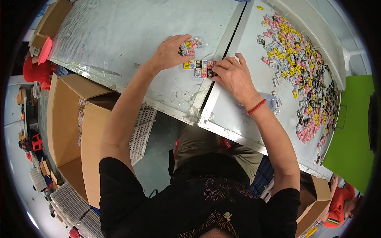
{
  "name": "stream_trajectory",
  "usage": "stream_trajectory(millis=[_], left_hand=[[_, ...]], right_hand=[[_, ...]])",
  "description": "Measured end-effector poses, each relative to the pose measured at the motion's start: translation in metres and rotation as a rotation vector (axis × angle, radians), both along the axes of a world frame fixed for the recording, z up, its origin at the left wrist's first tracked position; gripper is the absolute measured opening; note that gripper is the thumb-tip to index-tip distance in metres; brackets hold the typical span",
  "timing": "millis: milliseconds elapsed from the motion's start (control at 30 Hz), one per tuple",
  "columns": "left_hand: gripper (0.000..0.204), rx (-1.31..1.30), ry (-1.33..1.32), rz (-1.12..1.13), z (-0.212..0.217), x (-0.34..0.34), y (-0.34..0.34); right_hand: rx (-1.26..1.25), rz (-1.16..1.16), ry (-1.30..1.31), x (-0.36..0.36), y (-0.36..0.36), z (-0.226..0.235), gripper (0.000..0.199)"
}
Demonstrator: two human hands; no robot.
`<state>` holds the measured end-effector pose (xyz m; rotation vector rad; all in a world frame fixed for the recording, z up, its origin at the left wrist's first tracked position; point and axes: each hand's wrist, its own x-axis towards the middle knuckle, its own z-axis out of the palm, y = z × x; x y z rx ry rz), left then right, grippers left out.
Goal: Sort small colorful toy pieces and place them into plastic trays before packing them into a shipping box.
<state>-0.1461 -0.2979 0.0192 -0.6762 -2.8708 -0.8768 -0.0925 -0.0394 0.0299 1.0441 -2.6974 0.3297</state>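
Clear plastic first: on my remote feed I've got a see-through tray w/ small packs in it, btwn thumb & index of the left hand. Those fingers curve around the tray's left end, moderately spread — can't tell from my end how firmly they press. Packs in there look mostly red/pink, white & yellow.

Just below the left thumb, approx. two short rows of colored packs lie side by side, the upper row reaching farther left. I see yellow, black, white & pink faces. Right hand is narrowed at the fingertips, pinching the right end of those rows; a ring shows on one finger, a red bead bracelet on the wrist.

Right by that wrist, on the right tabletop, I get another clear plastic piece, partly hidden by the arm. Farther right of the hand: a big loose spread of packs — yellow, pink, white, black — w/ a green panel past it.

Left tabletop extends above & left of the left hand. Below its forearm: open cardboard box & white plastic crate. Co-worker in an orange-red top, far lower right of the right hand.
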Motion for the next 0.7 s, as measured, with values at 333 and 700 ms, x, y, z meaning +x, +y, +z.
stream_trajectory(millis=[333,700], left_hand=[[0.063,-0.005,0.057,-0.013,-0.0037,0.0007,-0.0004],[0.06,-0.01,0.09,-0.02,-0.0078,-0.0001,-0.0017]], right_hand=[[0.071,0.08,-0.008,-0.0021,-0.0025,0.0066,0.024],[0.066,0.095,0.004,-0.0066,-0.0009,0.0035,0.02]])
